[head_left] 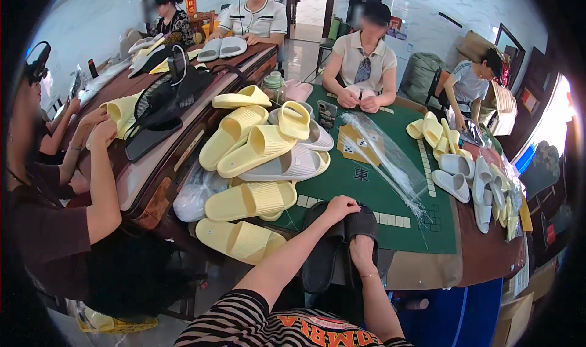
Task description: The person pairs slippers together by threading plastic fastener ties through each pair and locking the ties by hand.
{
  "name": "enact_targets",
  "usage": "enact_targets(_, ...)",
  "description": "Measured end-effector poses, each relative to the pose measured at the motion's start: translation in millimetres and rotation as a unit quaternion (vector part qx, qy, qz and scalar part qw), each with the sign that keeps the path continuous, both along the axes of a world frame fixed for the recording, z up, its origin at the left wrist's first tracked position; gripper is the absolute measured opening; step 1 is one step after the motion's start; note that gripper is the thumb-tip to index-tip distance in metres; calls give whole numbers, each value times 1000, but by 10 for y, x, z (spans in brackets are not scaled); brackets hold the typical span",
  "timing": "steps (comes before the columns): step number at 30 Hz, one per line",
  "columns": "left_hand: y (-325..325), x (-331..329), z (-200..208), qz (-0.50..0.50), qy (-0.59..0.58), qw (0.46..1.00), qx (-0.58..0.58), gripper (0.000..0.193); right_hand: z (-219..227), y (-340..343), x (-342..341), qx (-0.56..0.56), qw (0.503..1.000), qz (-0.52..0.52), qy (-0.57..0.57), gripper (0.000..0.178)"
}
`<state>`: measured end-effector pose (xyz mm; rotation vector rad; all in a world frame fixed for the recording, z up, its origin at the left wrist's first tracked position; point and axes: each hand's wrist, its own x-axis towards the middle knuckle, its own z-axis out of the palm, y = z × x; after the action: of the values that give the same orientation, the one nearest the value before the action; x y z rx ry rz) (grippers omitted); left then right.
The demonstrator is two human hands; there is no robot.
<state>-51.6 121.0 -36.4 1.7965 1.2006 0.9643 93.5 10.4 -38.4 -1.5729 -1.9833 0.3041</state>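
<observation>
A pair of black slide slippers stands side by side at the table's near edge, the left slipper [318, 255] and the right slipper [365, 223]. My left hand [342, 209] reaches over the left one, fingertips pinched together at the inner edge of the right slipper's strap. Whatever lies between them is too small to make out. My right hand [363, 252] is pushed into the right slipper from its open end, and the strap hides its fingers. Just left of my left forearm lie a pale yellow slipper [241, 240] and a heap of more yellow and grey ones.
Ahead, a green mat [390, 188] carries rows of white tiles, a plastic bag of thin clear strands [390, 164] and a phone [326, 114]. More slippers [452, 185] are piled at the right. Several people sit around; one across the table [366, 60] handles something small and pale.
</observation>
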Motion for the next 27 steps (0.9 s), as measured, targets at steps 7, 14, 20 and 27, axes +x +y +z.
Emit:
enact_targets(7, -29, 16, -85, 53, -29, 996, 61, 21, 207, -128, 58, -38, 998, 17, 44, 19)
enact_targets(14, -23, 50, -157, 152, -103, 978, 96, 18, 503, -362, 8, 87, 982, -28, 165, 8)
enact_targets(20, -62, 24, -24, 184, -156, 963, 119, 14, 750, 445, -80, 134, 989, 2, 60, 10)
enact_targets(27, -60, 14, -60, 177, -154, 966, 107, 14, 453, 836, -23, -57, 992, 30, 106, 18)
